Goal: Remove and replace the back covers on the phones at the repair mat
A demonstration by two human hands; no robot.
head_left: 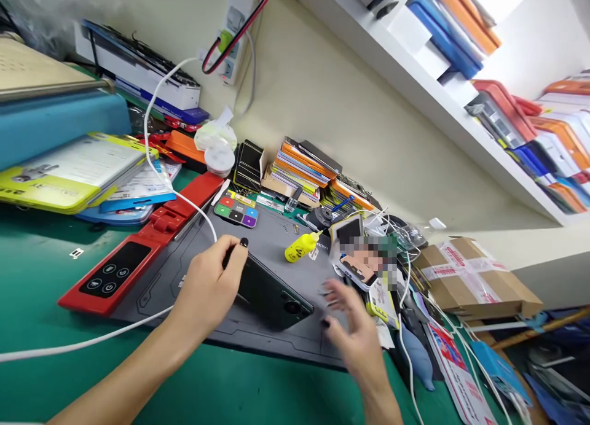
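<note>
My left hand (209, 284) is closed on the near end of a dark green phone (271, 293), which lies back side up on the grey work mat (271, 241) with its camera ring toward the right. A white cable (161, 179) runs from the wall down to that end of the phone. My right hand (353, 327) hovers just right of the phone over the mat's edge. It is smeared by motion, its fingers look spread, and nothing shows in it.
A yellow squeeze bottle (299, 247) lies on the mat's far part. A red heating tool (138, 253) borders the mat's left side. Stacked boxes (299, 167) and phone parts crowd the back. A cardboard box (474, 277) sits right. Shelves (461, 93) hang above.
</note>
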